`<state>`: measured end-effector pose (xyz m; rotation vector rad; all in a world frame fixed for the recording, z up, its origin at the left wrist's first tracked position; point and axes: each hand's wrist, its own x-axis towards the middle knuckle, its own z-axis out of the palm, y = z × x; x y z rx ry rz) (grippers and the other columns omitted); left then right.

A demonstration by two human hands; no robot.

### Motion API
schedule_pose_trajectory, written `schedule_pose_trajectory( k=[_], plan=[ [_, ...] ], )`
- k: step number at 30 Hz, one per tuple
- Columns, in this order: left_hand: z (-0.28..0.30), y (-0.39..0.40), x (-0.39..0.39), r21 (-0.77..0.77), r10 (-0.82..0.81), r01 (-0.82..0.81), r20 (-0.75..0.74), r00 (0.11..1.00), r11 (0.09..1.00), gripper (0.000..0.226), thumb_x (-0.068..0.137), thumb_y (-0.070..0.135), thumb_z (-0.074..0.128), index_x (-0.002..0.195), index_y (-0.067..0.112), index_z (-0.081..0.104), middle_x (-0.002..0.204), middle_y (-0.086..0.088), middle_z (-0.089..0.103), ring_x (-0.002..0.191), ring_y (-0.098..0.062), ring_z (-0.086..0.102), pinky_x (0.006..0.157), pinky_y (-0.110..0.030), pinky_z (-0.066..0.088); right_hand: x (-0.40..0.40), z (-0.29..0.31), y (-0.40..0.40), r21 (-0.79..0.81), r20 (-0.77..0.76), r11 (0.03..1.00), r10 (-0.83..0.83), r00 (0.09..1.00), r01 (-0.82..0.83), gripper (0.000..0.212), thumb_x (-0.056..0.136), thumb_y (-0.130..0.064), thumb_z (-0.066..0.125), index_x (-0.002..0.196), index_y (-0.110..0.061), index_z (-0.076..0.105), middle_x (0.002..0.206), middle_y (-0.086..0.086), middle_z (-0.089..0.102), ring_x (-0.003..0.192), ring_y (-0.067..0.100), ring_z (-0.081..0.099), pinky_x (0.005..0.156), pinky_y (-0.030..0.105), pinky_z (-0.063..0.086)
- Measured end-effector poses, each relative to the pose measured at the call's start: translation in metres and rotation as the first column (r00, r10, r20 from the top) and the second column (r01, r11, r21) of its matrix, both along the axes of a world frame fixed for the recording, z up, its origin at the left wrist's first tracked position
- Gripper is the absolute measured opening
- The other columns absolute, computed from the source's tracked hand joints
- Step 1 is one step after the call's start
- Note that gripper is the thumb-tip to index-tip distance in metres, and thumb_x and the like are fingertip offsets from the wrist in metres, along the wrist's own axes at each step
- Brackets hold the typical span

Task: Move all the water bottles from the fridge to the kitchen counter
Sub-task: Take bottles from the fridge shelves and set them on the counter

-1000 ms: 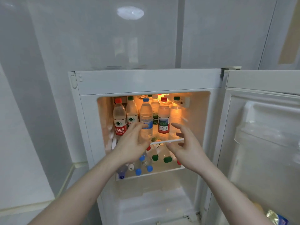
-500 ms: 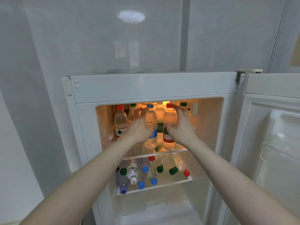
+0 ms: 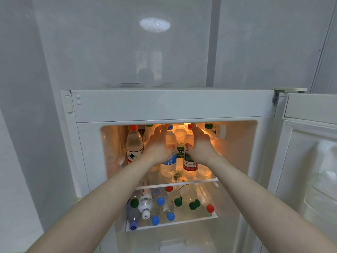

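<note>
Two hands are inside the open fridge [image 3: 164, 106], up on its glass shelf [image 3: 175, 184]: the left hand [image 3: 160, 145] wraps the blue-capped bottle [image 3: 168, 161], the right hand [image 3: 200, 147] wraps the red-labelled bottle [image 3: 189, 161]. Between those two stands one green-labelled bottle [image 3: 180, 152]; left of them, one red-capped bottle [image 3: 134, 143]. Below the shelf, roughly nine bottles lie on their sides on the lower shelf [image 3: 171, 223], caps facing out.

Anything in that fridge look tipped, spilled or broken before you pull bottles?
Nothing spilled or broken. The lower shelf bottles lie jumbled on their sides, caps outward, and one small bottle lies tipped on the upper shelf between the upright ones.
</note>
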<state>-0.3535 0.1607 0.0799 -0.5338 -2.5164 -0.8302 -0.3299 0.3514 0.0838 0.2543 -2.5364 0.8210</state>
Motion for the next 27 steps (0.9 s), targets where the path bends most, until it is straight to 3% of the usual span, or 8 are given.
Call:
schedule_pose_trajectory(
  k=[4, 11, 14, 17, 19, 21, 25, 27],
  plan=[
    [0.004, 0.005, -0.007, 0.08, -0.006, -0.002, 0.1, 0.995, 0.997, 0.083, 0.091, 0.03, 0.074, 0.153, 0.039, 0.02, 0.152, 0.007, 0.048, 0.131, -0.024, 0.057, 0.099, -0.037, 0.053, -0.007, -0.002, -0.003, -0.023, 0.017, 1.0, -0.015, 1.0, 0.015, 0.088, 0.097, -0.019, 0.069, 0.164, -0.033, 0.013, 0.166, 0.003, 0.035, 0.149, 0.036, 0.037, 0.113, 0.052, 0.044],
    [-0.013, 0.003, -0.018, 0.114, 0.075, -0.093, 0.15, 0.986, 0.989, 0.065, 0.093, 0.033, 0.073, 0.147, 0.029, 0.037, 0.149, 0.003, 0.042, 0.133, -0.02, 0.051, 0.091, -0.025, 0.043, -0.002, -0.005, -0.007, -0.115, -0.084, 0.993, -0.037, 0.996, 0.028, 0.068, 0.096, -0.022, 0.072, 0.15, -0.027, 0.031, 0.15, 0.005, 0.044, 0.123, 0.032, 0.061, 0.087, 0.03, 0.052],
    [-0.017, 0.006, -0.016, 0.195, 0.008, -0.039, 0.159, 0.987, 0.98, 0.057, 0.091, 0.03, 0.073, 0.139, 0.025, 0.041, 0.134, 0.005, 0.049, 0.119, -0.016, 0.056, 0.092, -0.028, 0.047, -0.001, -0.013, -0.011, -0.152, -0.056, 0.988, -0.05, 0.997, 0.041, 0.058, 0.098, -0.028, 0.066, 0.148, -0.02, 0.037, 0.153, 0.008, 0.037, 0.122, 0.035, 0.061, 0.085, 0.032, 0.049],
    [-0.022, 0.005, -0.009, 0.228, -0.048, 0.011, 0.158, 0.986, 0.974, 0.055, 0.09, 0.033, 0.071, 0.132, 0.02, 0.037, 0.109, 0.004, 0.059, 0.1, -0.019, 0.066, 0.081, -0.034, 0.056, 0.002, -0.018, -0.013, -0.155, -0.014, 0.985, -0.073, 0.997, 0.07, 0.05, 0.098, -0.033, 0.064, 0.14, -0.014, 0.045, 0.147, 0.012, 0.041, 0.121, 0.037, 0.059, 0.091, 0.039, 0.052],
    [-0.024, 0.004, 0.001, 0.209, -0.052, 0.024, 0.129, 0.99, 0.978, 0.063, 0.091, 0.034, 0.072, 0.136, 0.02, 0.031, 0.109, 0.003, 0.06, 0.096, -0.015, 0.066, 0.077, -0.034, 0.057, 0.005, -0.02, -0.014, -0.167, -0.003, 0.985, -0.055, 0.998, 0.054, 0.043, 0.098, -0.032, 0.062, 0.133, -0.012, 0.046, 0.133, 0.013, 0.053, 0.112, 0.036, 0.062, 0.083, 0.04, 0.053],
    [-0.028, 0.002, 0.007, 0.167, -0.05, 0.04, 0.054, 0.997, 0.985, 0.057, 0.09, 0.037, 0.072, 0.131, 0.02, 0.037, 0.112, 0.003, 0.059, 0.098, -0.016, 0.066, 0.08, -0.035, 0.057, 0.009, -0.023, -0.013, -0.188, -0.006, 0.982, -0.027, 1.0, 0.026, 0.036, 0.098, -0.032, 0.059, 0.127, -0.014, 0.046, 0.12, 0.012, 0.061, 0.104, 0.035, 0.065, 0.079, 0.043, 0.055],
    [-0.036, -0.009, 0.023, 0.148, -0.037, 0.033, 0.022, 0.999, 0.988, 0.059, 0.088, 0.035, 0.078, 0.135, 0.024, 0.044, 0.13, 0.001, 0.051, 0.114, -0.014, 0.056, 0.097, -0.035, 0.05, 0.024, -0.032, -0.018, -0.192, -0.038, 0.981, -0.036, 0.999, 0.028, 0.034, 0.101, -0.032, 0.057, 0.127, -0.017, 0.043, 0.124, 0.008, 0.056, 0.103, 0.029, 0.061, 0.082, 0.041, 0.052],
    [-0.038, -0.014, 0.037, 0.168, -0.042, 0.038, 0.021, 0.999, 0.985, 0.06, 0.088, 0.031, 0.079, 0.137, 0.022, 0.045, 0.131, 0.002, 0.048, 0.115, -0.012, 0.051, 0.095, -0.027, 0.041, 0.035, -0.038, -0.02, -0.209, -0.068, 0.977, -0.049, 0.997, 0.033, 0.033, 0.1, -0.032, 0.058, 0.127, -0.019, 0.043, 0.124, 0.006, 0.055, 0.101, 0.026, 0.061, 0.08, 0.039, 0.052]
  ],
)
